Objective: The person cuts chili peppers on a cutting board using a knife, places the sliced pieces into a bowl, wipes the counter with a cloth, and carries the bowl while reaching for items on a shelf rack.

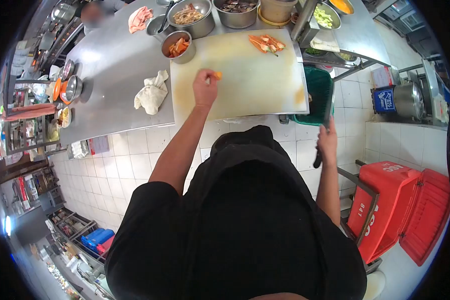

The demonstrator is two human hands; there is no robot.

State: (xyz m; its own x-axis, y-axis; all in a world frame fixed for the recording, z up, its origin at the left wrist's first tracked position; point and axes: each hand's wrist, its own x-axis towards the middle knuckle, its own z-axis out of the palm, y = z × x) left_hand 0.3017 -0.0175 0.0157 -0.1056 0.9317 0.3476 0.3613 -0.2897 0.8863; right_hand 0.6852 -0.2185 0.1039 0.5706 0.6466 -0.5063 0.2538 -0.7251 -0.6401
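Left hand: the left hand (205, 90) is held over the cutting board (245, 97), fingers curled nearly closed, with a small orange piece (218, 75) pinched at the fingertips.
Right hand: the right hand (327, 142) is wrapped around the knife (317, 159), held out beside the green bin (312, 118), blade pointed away from the body.
Orange piece: probably light, firm and slippery if wet; best gripped lightly by its sides between thumb and fingertips.
Knife: stiff, likely the heavier of the two; to be taken by its black handle, clear of the edge.
Vegetable strips: orange-red strips (267, 44) are laid at the board's far edge; likely crisp, easily snapped.
Metal bowl: more orange pieces are held in the bowl (183, 58) at the board's far left corner.
Cloth: a crumpled pale cloth (151, 93) is seen on the worktop (110, 95), left of the board.
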